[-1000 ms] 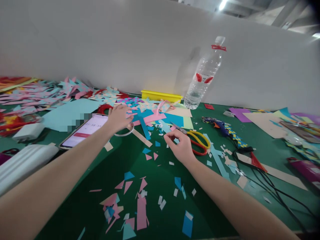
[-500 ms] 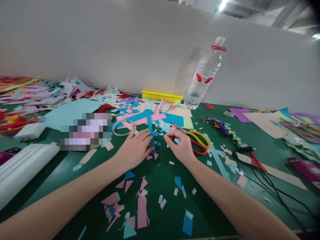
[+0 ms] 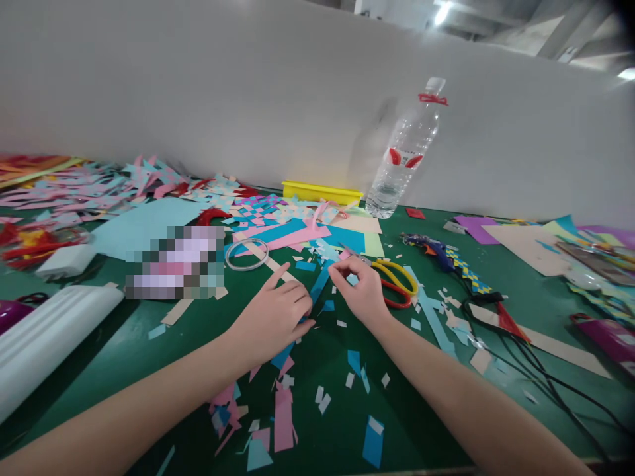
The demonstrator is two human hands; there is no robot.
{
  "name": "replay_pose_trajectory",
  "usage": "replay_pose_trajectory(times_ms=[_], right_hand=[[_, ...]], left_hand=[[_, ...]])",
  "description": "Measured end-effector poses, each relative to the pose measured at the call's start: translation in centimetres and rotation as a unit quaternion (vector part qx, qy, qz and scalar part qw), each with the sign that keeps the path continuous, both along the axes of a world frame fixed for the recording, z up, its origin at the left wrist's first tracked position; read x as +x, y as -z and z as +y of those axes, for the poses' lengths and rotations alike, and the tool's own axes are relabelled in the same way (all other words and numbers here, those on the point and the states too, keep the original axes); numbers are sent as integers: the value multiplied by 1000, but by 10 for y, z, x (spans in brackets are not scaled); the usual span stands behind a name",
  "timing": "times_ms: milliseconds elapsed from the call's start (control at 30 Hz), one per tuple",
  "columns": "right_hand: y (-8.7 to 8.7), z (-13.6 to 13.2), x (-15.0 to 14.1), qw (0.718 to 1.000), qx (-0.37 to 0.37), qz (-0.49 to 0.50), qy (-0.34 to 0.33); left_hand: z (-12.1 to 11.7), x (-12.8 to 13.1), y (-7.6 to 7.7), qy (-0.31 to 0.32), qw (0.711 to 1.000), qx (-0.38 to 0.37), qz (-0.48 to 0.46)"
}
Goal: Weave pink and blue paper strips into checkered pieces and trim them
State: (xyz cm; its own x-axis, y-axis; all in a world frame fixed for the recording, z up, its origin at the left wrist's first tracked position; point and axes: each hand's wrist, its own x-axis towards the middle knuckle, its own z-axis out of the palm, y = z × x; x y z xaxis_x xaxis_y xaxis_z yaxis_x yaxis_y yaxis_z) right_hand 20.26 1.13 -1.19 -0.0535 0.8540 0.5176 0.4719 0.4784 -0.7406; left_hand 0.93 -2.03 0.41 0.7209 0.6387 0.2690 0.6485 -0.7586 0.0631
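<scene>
A blue paper strip (image 3: 320, 283) slants between my hands above the green table. My left hand (image 3: 275, 305) is closed on its lower part, thumb and fingers pinching it, with the index finger stretched away. The strip's lower end pokes out below that hand. At the upper end my right hand (image 3: 361, 284) pinches the strip between thumb and index finger. Right behind the right hand lie scissors (image 3: 397, 276) with yellow and red handles, their blades partly hidden. A roll of clear tape (image 3: 247, 255) lies beyond my left hand. Small paper scraps (image 3: 284, 420) are scattered nearer to me.
A clear bottle (image 3: 404, 155) leans against the grey partition (image 3: 223, 86), beside a yellow tray (image 3: 322, 193). Coloured sheets and cut strips (image 3: 64, 188) cover the far left. A pixelated phone-like object (image 3: 176, 264) lies at left. Black cords (image 3: 540, 370) run along the right.
My left hand has come nearer to me with the blue strip, which has swung from upright to slanted. My right hand now pinches its upper end; before, it was apart from the strip.
</scene>
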Motion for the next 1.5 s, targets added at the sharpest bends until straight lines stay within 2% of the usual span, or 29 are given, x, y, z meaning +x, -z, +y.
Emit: replay_pose_trajectory(times_ms=[300, 500, 567, 667, 833, 933, 1133, 1500], right_hand=[[-1, 0, -1, 1000, -6, 4, -5], [-1, -1, -1, 1000, -7, 5, -7], [-1, -1, -1, 1000, -10, 6, -7], [-1, 0, -1, 1000, -14, 6, -8], [-1, -1, -1, 1000, -14, 8, -14], [0, 0, -1, 1000, -19, 10, -17], [0, 0, -1, 1000, -22, 10, -19], [-3, -1, -1, 999, -27, 12, -19]], left_hand=[[7, -22, 14, 53, 997, -47, 7], [14, -32, 5, 57, 997, -36, 48], [22, -33, 1, 36, 998, -22, 46], [44, -33, -2, -42, 999, 12, 23], [95, -45, 9, -204, 977, 44, 41], [123, -59, 14, -242, 969, 38, 36], [152, -75, 16, -265, 964, 1, 29], [159, -65, 12, -264, 964, -39, -15]])
